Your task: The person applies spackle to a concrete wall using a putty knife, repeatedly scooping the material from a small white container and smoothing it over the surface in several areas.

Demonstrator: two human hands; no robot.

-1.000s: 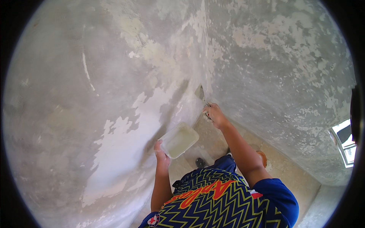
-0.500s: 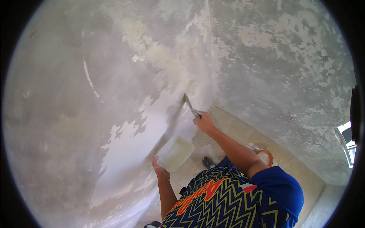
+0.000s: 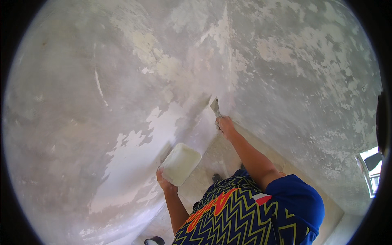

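My right hand (image 3: pixel 224 125) grips a putty knife (image 3: pixel 214 106) by its handle, the blade pointing up and close to the left wall (image 3: pixel 134 171), just left of the corner. Whether the blade touches the wall, I cannot tell. Lower and to the left, my left hand (image 3: pixel 165 180) holds a shallow off-white rectangular tray (image 3: pixel 193 152) by its near left edge, tilted with its hollow side in view. How much paste lies in it is unclear. Smooth white patches cover part of the grey wall behind the tray.
A second grey wall (image 3: pixel 302 90), with patchy pale marks, meets the first at a corner above my right hand. Beige floor (image 3: pixel 245 143) lies below, with a dark shoe (image 3: pixel 217 178) on it. A bright window-like opening (image 3: pixel 371 173) shows at the far right.
My right hand and the putty knife have moved right toward the corner, the blade turning to show its flat face. The tray has shifted slightly left. An orange-brown ring on the floor is now hidden.
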